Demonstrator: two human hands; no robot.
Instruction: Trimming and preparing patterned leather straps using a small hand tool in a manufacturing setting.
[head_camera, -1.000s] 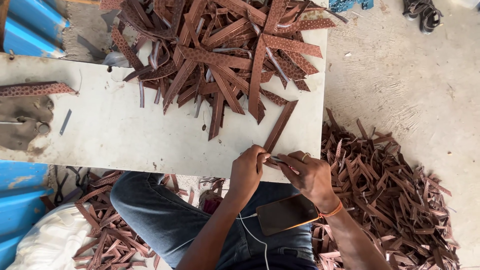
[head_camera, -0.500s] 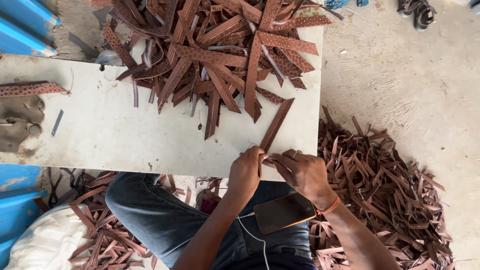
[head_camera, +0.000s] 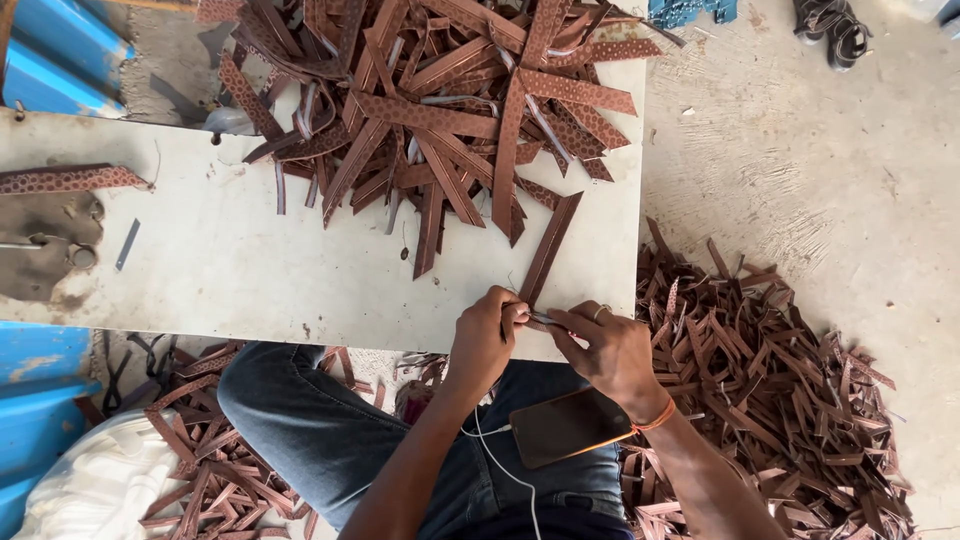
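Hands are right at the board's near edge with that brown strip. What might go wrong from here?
1. The left hand and right hand pinch the brown strip end with something thin, too small to identify; if sharp, it might nick a finger.
2. The phone lies loose on the lap, cable trailing; a knee shift might drop it.
3. The strip pile overhangs the board and may slide.

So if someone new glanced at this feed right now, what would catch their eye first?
Probably the big heap of brown textured leather strips fanned across the far part of the white work table. Next, the left hand and right hand meeting at the table's near edge over one long brown strip. A second pile of brown strips covers the floor to the right.
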